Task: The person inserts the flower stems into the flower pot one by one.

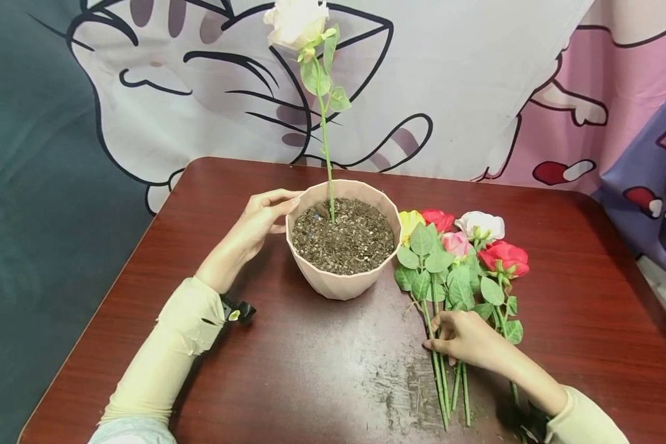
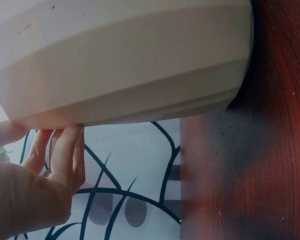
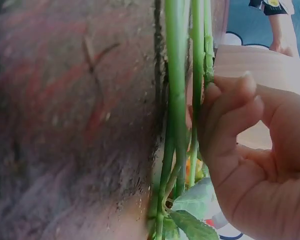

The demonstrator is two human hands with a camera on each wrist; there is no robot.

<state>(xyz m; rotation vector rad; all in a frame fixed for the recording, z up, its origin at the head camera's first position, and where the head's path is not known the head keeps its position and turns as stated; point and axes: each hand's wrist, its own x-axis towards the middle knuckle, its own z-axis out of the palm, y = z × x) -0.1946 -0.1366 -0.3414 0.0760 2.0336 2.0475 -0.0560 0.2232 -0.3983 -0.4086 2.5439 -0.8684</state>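
A pale pink faceted flower pot (image 1: 338,287) full of dark soil (image 1: 346,240) stands on the table. One white rose (image 1: 296,24) rises upright from the soil on a long green stem. At the pot's left side my left hand (image 1: 255,222) touches the rim with thumb and fingertips; the left wrist view shows those fingers (image 2: 65,150) against the outer wall. My right hand (image 1: 466,336) pinches a green rose stem (image 1: 438,376) in the bunch lying right of the pot. In the right wrist view, its curled fingers (image 3: 230,115) meet a stem; the fingertips are partly hidden.
Yellow, red, pink and white rose heads (image 1: 480,226) with leaves lie beside the pot, stems toward me. Soil crumbs dirty the brown table (image 1: 288,370) near the stems. Behind the table hangs a cat-print cloth (image 1: 449,74).
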